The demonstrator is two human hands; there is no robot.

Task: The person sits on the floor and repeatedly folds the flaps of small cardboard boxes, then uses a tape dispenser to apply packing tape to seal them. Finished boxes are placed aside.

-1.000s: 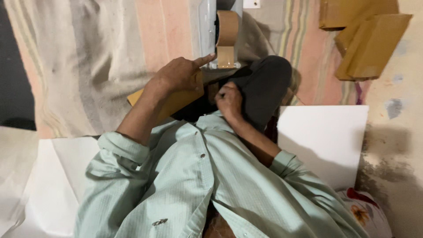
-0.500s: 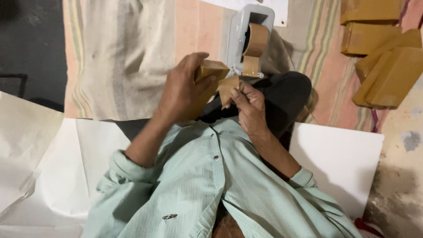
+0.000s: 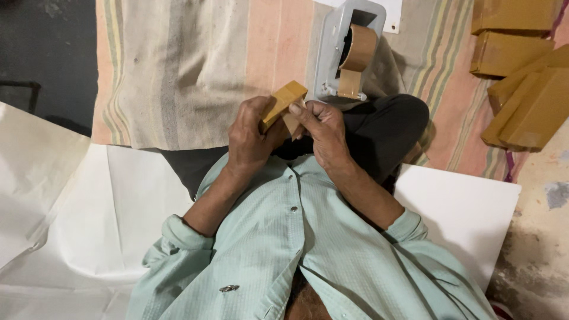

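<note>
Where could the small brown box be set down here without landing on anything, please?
The striped mat lies bare left of the tape dispenser. White paper sheets are bare beside the left sleeve, and beside the right elbow too. The top right is crowded with wrapped brown boxes.

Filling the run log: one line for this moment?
left hand: grips small brown box | right hand: pinches its end | tape dispenser: beyond hands

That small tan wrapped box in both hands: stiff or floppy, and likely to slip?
The small box looks stiff: straight edges, no sag. Probably light, since the left hand and right hand hold it at the fingertips. Its smooth wrap may be slightly slippery.
</note>
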